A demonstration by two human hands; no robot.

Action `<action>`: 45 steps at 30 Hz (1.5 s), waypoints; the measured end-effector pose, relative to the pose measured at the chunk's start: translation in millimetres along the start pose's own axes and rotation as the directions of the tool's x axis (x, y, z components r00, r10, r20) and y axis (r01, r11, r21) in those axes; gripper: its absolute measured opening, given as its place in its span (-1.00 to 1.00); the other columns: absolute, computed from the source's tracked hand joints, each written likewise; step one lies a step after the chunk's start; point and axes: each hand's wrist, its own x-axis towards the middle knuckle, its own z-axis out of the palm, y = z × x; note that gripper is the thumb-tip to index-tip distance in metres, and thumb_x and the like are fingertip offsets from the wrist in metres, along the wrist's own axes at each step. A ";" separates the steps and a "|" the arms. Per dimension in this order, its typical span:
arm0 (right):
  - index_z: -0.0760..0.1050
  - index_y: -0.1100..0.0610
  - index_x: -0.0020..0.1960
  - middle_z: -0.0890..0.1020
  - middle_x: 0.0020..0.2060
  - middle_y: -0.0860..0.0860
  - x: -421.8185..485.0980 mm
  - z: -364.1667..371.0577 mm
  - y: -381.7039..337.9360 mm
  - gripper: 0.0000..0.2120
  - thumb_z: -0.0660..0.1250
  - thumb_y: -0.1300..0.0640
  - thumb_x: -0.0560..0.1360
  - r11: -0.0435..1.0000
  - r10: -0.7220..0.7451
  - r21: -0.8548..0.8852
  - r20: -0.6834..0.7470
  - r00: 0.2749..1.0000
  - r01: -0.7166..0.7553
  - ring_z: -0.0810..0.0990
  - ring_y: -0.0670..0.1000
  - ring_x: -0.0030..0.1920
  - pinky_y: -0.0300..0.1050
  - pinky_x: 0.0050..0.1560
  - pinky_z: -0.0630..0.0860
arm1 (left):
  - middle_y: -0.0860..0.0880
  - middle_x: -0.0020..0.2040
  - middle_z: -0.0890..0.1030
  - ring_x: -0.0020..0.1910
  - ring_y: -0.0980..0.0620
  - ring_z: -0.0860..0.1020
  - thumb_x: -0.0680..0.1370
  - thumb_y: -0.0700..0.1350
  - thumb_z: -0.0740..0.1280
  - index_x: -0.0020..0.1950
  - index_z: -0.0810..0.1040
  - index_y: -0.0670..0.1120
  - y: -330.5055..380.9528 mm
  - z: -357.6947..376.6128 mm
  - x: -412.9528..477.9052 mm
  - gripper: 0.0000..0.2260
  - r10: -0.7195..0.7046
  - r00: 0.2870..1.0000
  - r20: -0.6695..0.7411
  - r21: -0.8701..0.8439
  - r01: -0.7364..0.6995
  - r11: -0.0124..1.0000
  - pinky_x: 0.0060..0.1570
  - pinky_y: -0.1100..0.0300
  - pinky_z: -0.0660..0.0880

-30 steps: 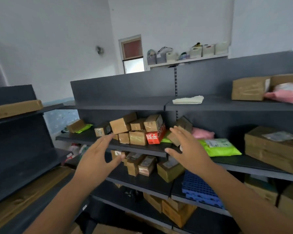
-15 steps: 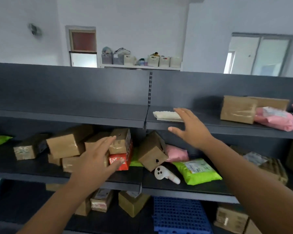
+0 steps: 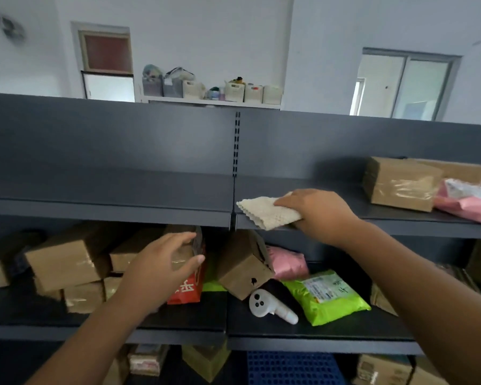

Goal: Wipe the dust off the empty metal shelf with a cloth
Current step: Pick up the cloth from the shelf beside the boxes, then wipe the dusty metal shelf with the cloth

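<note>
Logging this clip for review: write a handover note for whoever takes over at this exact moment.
Right hand: grip closed on the folded cream waffle-weave cloth, at the front edge of the upper dark grey metal shelf, just right of the centre upright.
Left hand: open, empty, held before the cardboard boxes one level down.
Done: cloth in hand.
Left: wipe the bare shelf section left of the upright; no wiping visible.

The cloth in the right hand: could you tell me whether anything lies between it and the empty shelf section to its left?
Nothing visible does. The right hand grips the cloth at the shelf's front edge, and the empty shelf section left of the slotted upright is bare.
</note>
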 end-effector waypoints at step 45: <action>0.39 -0.01 0.26 0.62 0.05 0.09 25.8 -0.4 -725.8 -0.61 0.37 -0.05 0.48 -0.535 -0.491 0.384 0.583 0.647 -0.752 0.61 0.18 0.04 0.33 0.09 0.52 | -0.01 0.28 0.56 0.18 -0.04 0.54 0.52 0.15 0.27 0.26 0.51 0.05 -190.3 -366.7 -609.2 -0.65 -0.823 0.216 -0.526 0.083 0.976 0.203 0.15 0.05 0.47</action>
